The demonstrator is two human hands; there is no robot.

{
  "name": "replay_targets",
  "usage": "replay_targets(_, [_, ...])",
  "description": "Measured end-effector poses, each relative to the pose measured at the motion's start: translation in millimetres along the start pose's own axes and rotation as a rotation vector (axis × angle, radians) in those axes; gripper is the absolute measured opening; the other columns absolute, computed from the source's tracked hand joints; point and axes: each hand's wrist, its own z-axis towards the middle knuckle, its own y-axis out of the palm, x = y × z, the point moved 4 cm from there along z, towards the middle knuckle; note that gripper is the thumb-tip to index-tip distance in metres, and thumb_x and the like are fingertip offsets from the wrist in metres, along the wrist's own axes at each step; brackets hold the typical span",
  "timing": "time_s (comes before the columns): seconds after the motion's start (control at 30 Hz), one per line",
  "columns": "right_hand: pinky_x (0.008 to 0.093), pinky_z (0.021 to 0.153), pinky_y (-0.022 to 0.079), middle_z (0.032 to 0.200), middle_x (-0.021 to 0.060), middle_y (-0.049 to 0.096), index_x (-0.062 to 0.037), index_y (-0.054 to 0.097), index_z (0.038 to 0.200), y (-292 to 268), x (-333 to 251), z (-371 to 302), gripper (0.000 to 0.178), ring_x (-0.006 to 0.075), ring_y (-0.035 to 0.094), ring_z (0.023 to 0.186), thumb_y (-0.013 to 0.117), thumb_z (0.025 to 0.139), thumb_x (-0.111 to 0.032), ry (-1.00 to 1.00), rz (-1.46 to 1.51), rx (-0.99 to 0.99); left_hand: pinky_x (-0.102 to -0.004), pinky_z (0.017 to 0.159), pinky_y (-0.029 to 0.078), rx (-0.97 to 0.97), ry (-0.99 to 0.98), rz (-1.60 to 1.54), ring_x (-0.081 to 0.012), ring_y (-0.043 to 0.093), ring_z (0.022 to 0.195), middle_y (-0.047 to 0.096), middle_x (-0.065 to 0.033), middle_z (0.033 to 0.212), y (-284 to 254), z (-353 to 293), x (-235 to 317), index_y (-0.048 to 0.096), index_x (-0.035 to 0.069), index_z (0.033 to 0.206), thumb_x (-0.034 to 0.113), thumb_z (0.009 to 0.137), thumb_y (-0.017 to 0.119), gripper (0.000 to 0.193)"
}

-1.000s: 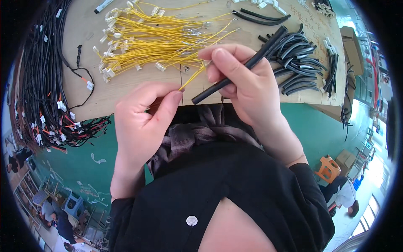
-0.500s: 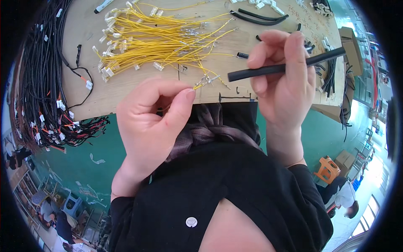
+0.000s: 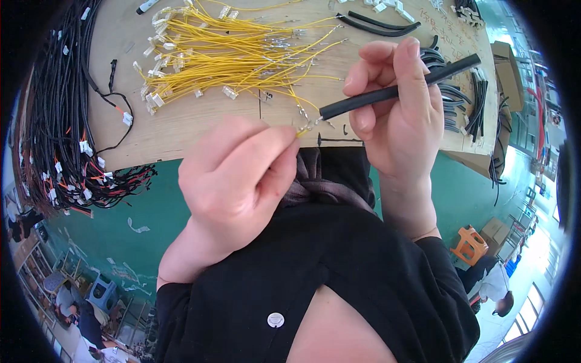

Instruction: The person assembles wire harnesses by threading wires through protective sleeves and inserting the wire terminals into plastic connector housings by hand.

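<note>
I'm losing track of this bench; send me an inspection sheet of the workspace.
Surface: wooden tabletop, marked with dark lines.
Work items: black tube, one end close to metal-tipped yellow wires; contact unclear.
Clutter: two curved black tubes, white connectors.
Hands: left hand pinches the yellow wires; right hand holds the black tube.
Cables: yellow wire pile on the tabletop; black cable bundle at left.
Surroundings: green floor, orange stool, person at right.

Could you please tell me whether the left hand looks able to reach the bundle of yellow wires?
Probably yes: mostly bare tabletop lies between the left hand and the yellow bundle, though that hand seems to pinch yellow wire.
</note>
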Motion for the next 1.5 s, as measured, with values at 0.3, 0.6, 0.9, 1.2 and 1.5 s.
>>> replay_targets(0.3, [0.0183, 0.032, 0.032, 0.061, 0.0113, 0.053, 0.0020, 0.052, 0.082, 1.8, -3.2, -0.3, 0.038, 0.0094, 0.043, 0.037, 0.036, 0.087, -0.032, -0.028, -0.113, 0.036, -0.0218, 0.049, 0.040, -0.052, 0.118, 0.099, -0.0162, 0.050, 0.055, 0.052, -0.0095, 0.066, 0.8, -3.5, 3.7, 0.056, -0.004, 0.077, -0.012, 0.060, 0.059, 0.019])
replay_targets(0.6, [0.0171, 0.032, 0.032, 0.060, 0.0120, 0.053, 0.0032, 0.052, 0.082, 2.8, -8.5, -0.9, 0.039, 0.0086, 0.042, 0.037, 0.036, 0.087, -0.032, -0.141, -0.252, -0.016, -0.0239, 0.046, 0.039, -0.013, 0.105, 0.031, -0.0178, 0.050, 0.053, 0.051, -0.0088, 0.064, -0.9, -1.7, 2.5, 0.056, -0.001, 0.074, -0.011, 0.057, 0.060, 0.020])
replay_targets(0.9, [0.0181, 0.039, 0.038, 0.070, 0.0115, 0.055, 0.0028, 0.049, 0.086, 1.0, 5.5, -0.1, 0.024, 0.0090, 0.048, 0.046, 0.045, 0.084, -0.021, 0.115, -0.060, -0.209, -0.0248, 0.043, 0.038, 0.030, 0.013, -0.029, -0.0186, 0.049, 0.049, 0.050, -0.0075, 0.061, 4.0, -2.9, -3.4, 0.056, 0.000, 0.071, -0.009, 0.056, 0.061, 0.019])
replay_targets(1.2, [0.0209, 0.052, 0.046, 0.077, 0.0155, 0.056, 0.0032, 0.046, 0.083, 6.1, 6.5, -12.9, 0.014, 0.0133, 0.054, 0.056, 0.055, 0.072, 0.003, 0.008, -0.122, -0.323, -0.0251, 0.043, 0.038, 0.078, 0.077, 0.045, -0.0194, 0.050, 0.050, 0.051, -0.0083, 0.061, 4.3, -4.3, -5.1, 0.056, 0.000, 0.072, -0.008, 0.058, 0.062, 0.017])
replay_targets(1.5, [0.0225, 0.047, 0.046, 0.076, 0.0152, 0.056, 0.0016, 0.044, 0.086, 4.1, 21.3, -20.3, 0.012, 0.0147, 0.054, 0.053, 0.052, 0.078, -0.004, 0.210, 0.163, -0.134, -0.0246, 0.046, 0.040, 0.086, -0.059, -0.117, -0.0187, 0.052, 0.052, 0.054, -0.0092, 0.065, 8.6, -9.1, -10.9, 0.057, 0.000, 0.079, -0.004, 0.063, 0.063, 0.017])
